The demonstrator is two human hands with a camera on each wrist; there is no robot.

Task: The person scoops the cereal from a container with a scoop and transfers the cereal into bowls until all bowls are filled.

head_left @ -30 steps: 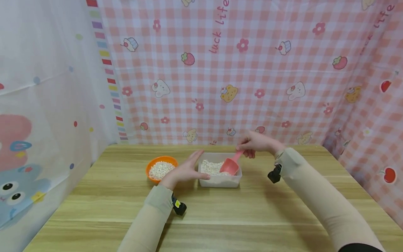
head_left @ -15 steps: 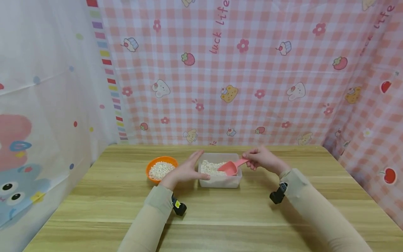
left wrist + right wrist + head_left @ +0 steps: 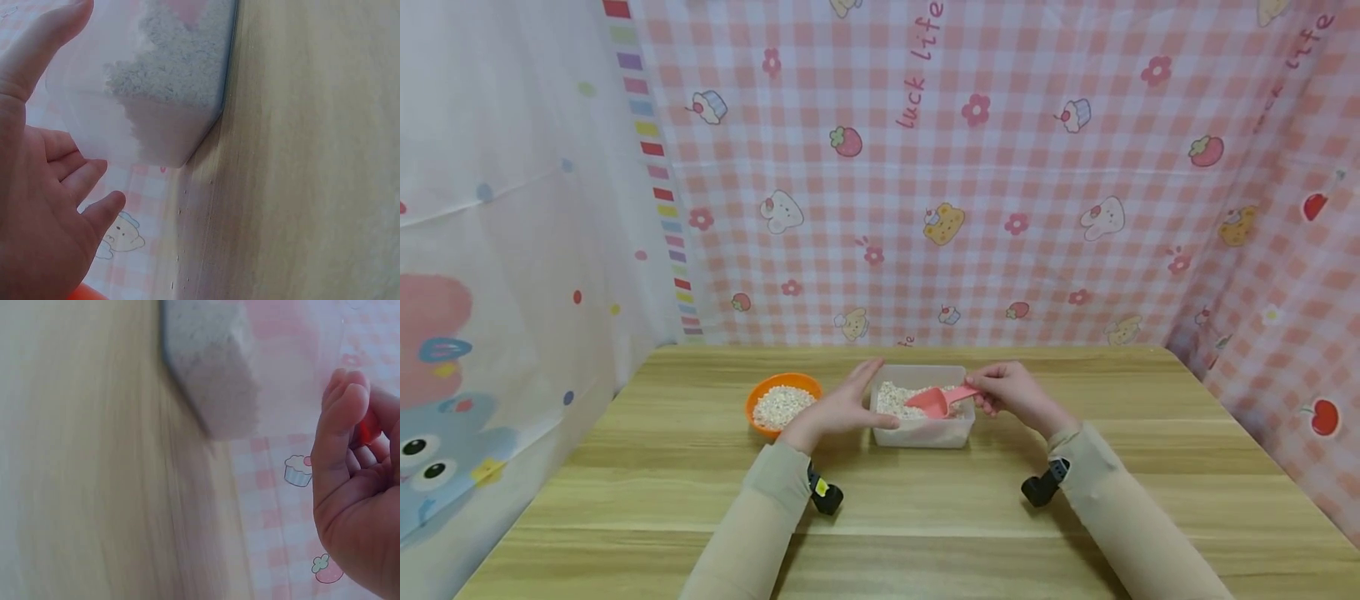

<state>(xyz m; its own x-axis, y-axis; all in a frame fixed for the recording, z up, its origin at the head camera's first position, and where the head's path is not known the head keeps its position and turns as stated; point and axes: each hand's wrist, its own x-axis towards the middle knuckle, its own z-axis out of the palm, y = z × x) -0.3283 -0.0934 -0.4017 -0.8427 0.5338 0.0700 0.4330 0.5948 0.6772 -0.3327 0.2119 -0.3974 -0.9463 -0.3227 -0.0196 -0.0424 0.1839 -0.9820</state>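
Wooden table, bearing all that follows. Just under my grip stands the clear tub, partly filled with pale grain. My left hand lies flat against the tub's left wall, fingers straight, bracing it without clasping. Beyond that hand, well left of my grip, sits the orange bowl, already holding grain. My right hand pinches the handle of the pink scoop, fingers curled round it; the blade reaches left from the grip, roughly level above the grain.

To do this step well, I judge the blade should remain level and the left hand's brace firm.

Compared with half a second ago, my right hand is lower and nearer me, and the scoop's blade lies further left and flatter over the tub.
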